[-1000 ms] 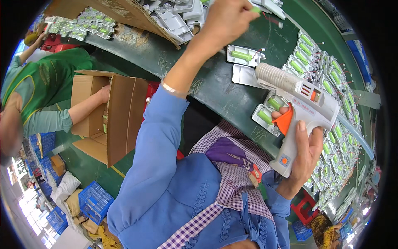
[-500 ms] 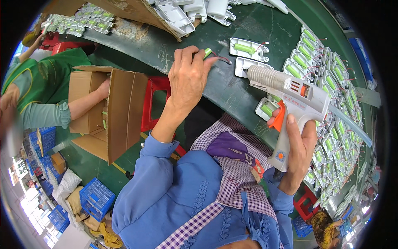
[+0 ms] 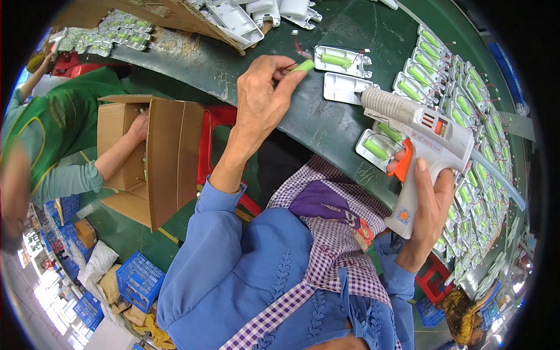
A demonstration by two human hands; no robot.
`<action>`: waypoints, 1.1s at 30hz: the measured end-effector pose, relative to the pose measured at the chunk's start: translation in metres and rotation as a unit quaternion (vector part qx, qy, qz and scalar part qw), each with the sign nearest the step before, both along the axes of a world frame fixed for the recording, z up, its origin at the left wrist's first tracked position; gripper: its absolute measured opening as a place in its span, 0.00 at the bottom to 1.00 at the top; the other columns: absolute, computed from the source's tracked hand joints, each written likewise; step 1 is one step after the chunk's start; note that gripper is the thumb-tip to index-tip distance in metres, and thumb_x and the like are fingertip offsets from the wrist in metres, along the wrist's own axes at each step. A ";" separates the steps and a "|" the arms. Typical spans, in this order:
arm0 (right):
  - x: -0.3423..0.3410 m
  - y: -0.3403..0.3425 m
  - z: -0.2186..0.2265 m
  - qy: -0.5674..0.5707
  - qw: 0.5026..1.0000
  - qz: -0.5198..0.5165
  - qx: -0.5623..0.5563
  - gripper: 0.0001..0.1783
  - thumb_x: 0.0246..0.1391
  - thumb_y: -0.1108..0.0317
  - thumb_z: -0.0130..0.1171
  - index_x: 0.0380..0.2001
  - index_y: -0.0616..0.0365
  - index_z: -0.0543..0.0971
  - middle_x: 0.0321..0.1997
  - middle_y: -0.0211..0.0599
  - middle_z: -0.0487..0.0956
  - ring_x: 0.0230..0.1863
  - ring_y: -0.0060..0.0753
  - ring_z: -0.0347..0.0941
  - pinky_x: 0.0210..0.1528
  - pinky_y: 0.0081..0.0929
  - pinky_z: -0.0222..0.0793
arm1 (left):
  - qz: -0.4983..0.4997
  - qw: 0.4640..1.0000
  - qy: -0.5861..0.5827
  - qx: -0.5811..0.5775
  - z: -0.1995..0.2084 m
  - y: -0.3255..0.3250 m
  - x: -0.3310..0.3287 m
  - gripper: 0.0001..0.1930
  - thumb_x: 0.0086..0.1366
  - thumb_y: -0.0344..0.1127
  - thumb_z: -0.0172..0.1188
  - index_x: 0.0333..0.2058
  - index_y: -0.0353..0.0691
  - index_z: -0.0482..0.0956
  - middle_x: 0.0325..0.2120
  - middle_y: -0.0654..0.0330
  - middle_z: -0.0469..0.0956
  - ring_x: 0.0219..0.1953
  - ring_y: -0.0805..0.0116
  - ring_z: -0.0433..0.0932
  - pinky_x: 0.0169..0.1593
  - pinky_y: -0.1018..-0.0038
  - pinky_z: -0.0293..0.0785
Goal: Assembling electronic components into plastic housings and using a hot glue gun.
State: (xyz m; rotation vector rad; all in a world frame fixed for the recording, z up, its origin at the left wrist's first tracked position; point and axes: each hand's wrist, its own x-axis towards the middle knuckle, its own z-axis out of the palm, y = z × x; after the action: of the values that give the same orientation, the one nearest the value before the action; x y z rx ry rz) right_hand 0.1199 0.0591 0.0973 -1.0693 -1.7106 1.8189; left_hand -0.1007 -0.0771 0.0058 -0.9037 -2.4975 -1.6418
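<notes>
Between the thumb and fingers of my left hand (image 3: 263,93) is a green cylindrical battery (image 3: 304,66), its red lead and small white plug reaching up over the table. My right hand (image 3: 430,195) grips a white hot glue gun (image 3: 429,131) by its handle, with fingers at the orange trigger and a glue stick out of the back. The gun's nozzle end is over an empty white plastic case half (image 3: 340,88). Just beyond it lies a case half holding a battery (image 3: 339,60). Nearer me, below the gun, are further filled case halves (image 3: 375,148), partly hidden.
Several rows of filled case halves (image 3: 466,146) cover the right side of the green table (image 3: 227,73). Bare white housings (image 3: 236,26) lie beside a cardboard sheet (image 3: 175,20) at the far edge. On the left, another person reaches into a cardboard box (image 3: 172,157) near a red stool (image 3: 219,125).
My left hand has turned the battery, so its lead now points away and up instead of right. The glue gun has shifted slightly right and down. The other person's hand moved slightly within the box.
</notes>
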 end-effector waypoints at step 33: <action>-0.003 -0.004 0.006 -0.010 0.998 0.027 0.054 0.16 0.63 0.66 0.53 0.47 0.68 0.69 0.37 0.44 0.80 0.32 0.28 0.76 0.38 0.25 0.71 | -0.171 0.977 0.113 -0.048 -0.010 0.050 0.015 0.09 0.53 0.26 0.67 0.32 0.30 0.76 0.34 0.51 0.70 0.34 0.51 0.76 0.40 0.61 0.72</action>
State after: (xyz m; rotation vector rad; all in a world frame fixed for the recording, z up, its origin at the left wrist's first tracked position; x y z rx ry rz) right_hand 0.1165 0.0548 0.1031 -1.0078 -1.8440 1.7315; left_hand -0.0857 -0.0271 -0.0046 -1.5118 -2.3833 -1.3987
